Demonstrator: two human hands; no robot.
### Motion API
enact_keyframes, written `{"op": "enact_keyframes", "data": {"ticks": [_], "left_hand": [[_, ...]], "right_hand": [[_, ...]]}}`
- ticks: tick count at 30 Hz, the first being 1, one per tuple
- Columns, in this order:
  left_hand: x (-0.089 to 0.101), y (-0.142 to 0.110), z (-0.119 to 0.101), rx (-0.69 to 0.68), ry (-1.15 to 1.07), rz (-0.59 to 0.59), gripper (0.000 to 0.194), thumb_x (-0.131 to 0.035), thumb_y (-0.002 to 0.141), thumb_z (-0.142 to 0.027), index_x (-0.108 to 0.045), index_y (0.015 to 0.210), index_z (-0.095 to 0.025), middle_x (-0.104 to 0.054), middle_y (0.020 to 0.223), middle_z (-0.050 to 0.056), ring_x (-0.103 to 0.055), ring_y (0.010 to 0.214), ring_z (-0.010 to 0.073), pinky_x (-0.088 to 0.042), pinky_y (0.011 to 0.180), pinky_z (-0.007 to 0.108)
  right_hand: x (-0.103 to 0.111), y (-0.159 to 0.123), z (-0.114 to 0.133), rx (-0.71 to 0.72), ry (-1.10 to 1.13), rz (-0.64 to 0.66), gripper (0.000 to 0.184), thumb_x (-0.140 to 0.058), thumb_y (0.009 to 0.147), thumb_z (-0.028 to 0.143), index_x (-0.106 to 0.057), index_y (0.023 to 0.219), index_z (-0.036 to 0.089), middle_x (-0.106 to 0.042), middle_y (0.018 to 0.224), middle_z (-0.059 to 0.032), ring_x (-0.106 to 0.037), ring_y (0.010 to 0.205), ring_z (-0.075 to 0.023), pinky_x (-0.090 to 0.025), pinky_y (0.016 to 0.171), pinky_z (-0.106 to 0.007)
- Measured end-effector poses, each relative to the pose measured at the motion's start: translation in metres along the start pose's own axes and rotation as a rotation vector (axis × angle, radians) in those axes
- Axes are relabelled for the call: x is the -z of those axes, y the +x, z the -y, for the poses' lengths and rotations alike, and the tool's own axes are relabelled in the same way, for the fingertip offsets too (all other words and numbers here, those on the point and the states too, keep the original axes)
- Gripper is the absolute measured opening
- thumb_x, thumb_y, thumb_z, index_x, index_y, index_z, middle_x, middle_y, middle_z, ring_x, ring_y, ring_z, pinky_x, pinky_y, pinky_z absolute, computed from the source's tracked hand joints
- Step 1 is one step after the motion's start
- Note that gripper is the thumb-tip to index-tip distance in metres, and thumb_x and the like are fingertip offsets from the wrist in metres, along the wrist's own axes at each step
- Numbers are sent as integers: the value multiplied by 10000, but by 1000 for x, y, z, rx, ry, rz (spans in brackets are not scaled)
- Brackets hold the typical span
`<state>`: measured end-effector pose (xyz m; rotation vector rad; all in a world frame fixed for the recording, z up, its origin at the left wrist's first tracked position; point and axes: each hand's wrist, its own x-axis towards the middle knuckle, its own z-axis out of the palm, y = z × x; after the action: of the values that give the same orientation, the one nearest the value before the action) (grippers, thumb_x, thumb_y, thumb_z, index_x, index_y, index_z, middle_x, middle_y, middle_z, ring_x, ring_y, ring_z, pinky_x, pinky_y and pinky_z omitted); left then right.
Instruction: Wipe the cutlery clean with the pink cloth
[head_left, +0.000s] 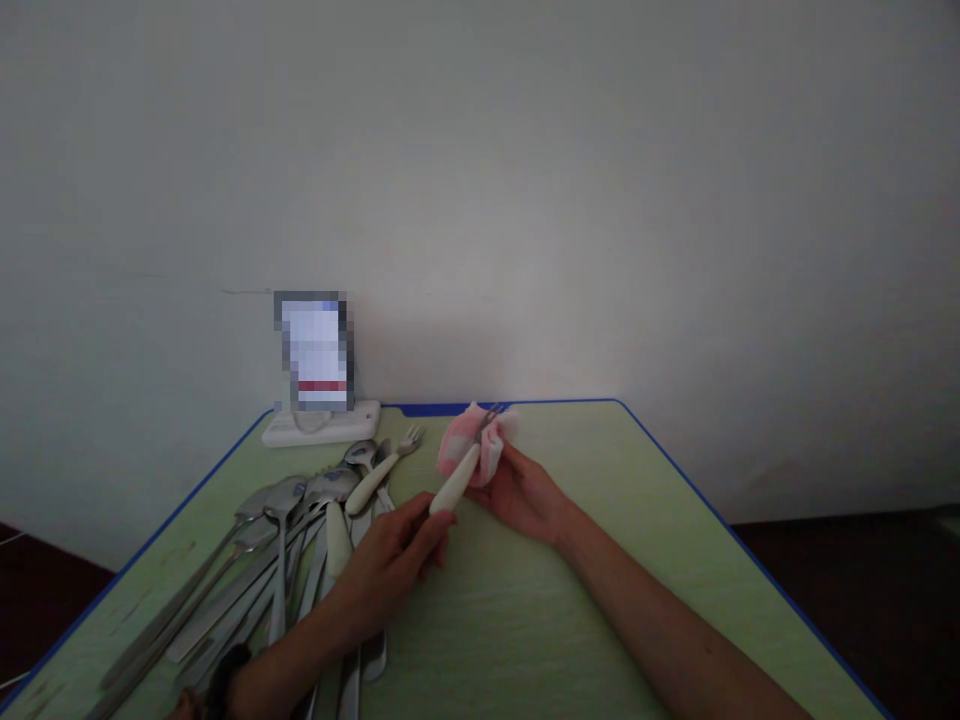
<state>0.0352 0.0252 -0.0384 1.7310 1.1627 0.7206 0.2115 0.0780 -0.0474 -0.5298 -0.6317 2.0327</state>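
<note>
My left hand (397, 550) is closed on the pale handle of a fork (456, 482), whose metal tines point up and away from me. A pink and white cloth (461, 440) is bunched around the fork's neck, with the tine tips showing above it. My right hand (521, 492) grips this cloth from the right; some of its fingers are hidden behind the cloth and handle. Just left of my left hand lies a pile of metal cutlery, with a second pale-handled fork (373, 483) on top and several spoons (285, 495) among it.
The pile covers the left part of the green table (600, 600), which has a blue edge. At the back left, a phone-like device (315, 350), blurred out, stands by a white flat base (322, 425). A plain wall (525, 200) rises behind the table.
</note>
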Motion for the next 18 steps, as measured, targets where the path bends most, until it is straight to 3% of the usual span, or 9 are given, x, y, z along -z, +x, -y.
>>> {"op": "enact_keyframes", "data": {"ticks": [4,9,18], "left_hand": [[0,0,0,-30,-2,-34,344,-372,895,-453,-514,742,-180,-459,554,-45,-430,502,121,-319,496,220],[0,0,-1,-45,121,34,297,-388,893,-386,-512,722,-178,-461,563,-39,-444,524,131,-313,511,225],[-4,0,-5,-14,153,83,311,-387,886,-415,-461,685,-189,-426,568,-49,-415,517,123,-291,493,220]], "right_hand": [[1,-2,-4,-39,-58,65,329,-661,733,427,-616,934,170,-657,830,-7,-594,786,-128,-443,785,-277],[4,-2,-11,21,-149,74,256,-746,663,341,-627,784,149,-618,721,12,-556,687,-93,-431,738,-239],[-1,2,-5,116,-51,-103,226,-744,663,311,-611,740,145,-600,662,24,-521,596,-79,-433,587,-205]]}}
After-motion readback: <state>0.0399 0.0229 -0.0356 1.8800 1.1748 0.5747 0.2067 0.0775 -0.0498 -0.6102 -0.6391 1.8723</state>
